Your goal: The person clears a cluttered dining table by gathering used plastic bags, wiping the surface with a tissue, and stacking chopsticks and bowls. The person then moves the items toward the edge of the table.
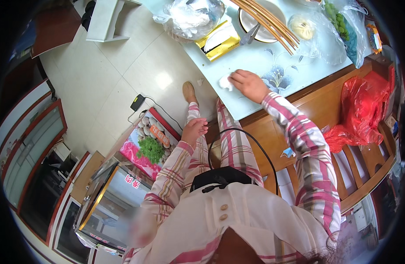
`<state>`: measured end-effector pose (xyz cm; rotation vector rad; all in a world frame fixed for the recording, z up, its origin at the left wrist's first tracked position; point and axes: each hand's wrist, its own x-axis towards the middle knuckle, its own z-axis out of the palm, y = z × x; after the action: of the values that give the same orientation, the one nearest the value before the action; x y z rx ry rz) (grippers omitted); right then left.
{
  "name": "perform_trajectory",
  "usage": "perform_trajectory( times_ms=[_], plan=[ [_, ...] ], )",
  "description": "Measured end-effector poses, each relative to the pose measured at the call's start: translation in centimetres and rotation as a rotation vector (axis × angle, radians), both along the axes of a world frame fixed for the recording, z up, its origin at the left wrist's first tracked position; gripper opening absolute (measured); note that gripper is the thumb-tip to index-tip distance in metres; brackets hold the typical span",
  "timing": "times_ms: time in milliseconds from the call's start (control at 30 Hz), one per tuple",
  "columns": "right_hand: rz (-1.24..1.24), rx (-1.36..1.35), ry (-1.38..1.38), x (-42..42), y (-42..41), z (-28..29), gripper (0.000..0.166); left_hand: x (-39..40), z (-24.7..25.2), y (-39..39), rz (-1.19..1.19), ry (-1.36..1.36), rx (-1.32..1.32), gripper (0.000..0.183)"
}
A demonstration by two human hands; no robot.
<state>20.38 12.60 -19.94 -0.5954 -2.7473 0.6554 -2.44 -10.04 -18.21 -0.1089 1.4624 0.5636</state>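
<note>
My right hand (249,84) grips a crumpled white tissue (225,82) against the light-blue glass tabletop (242,107), close to the table's left edge. Beside that wrist, a printed blue flower shows in the glass. My left hand (193,132) hangs over my lap, away from the table, its fingers loosely apart with nothing in them. Ahead of the right hand lies a yellow tissue pack (219,40) with a white sheet sticking out. A white bowl (275,23) stands beyond it. Several wooden chopsticks (271,24) lie across that bowl, and spoon handles (250,34) stick out at its side.
A steamed bun (304,27) in clear plastic and bagged green grapes (337,21) lie at the table's far right. Another plastic bag (192,16) sits far left. Red plastic bags (362,109) rest on the wooden bench (288,132). A glass-fronted cabinet (113,198) stands at my left.
</note>
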Motion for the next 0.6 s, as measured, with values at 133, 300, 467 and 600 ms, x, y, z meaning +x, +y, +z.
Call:
perform_trajectory(
  times_ms=[133,300,467,600],
  plan=[
    [0.013,-0.005,0.087,-7.2,0.4,-0.2,0.028,0.1,0.1,-0.3,-0.006,0.006,-0.010,0.027],
    [0.106,0.037,-0.037,-9.1,1.5,-2.6,0.021,0.4,0.9,-0.5,0.005,-0.016,0.036,0.026],
    [0.153,0.120,-0.071,0.0,0.8,-1.0,0.021,0.1,0.5,-0.9,0.045,0.005,0.002,0.024],
    [0.040,0.036,-0.131,4.7,0.4,1.0,0.032,0.2,0.2,-1.3,0.055,-0.028,0.013,0.023]
  ],
)
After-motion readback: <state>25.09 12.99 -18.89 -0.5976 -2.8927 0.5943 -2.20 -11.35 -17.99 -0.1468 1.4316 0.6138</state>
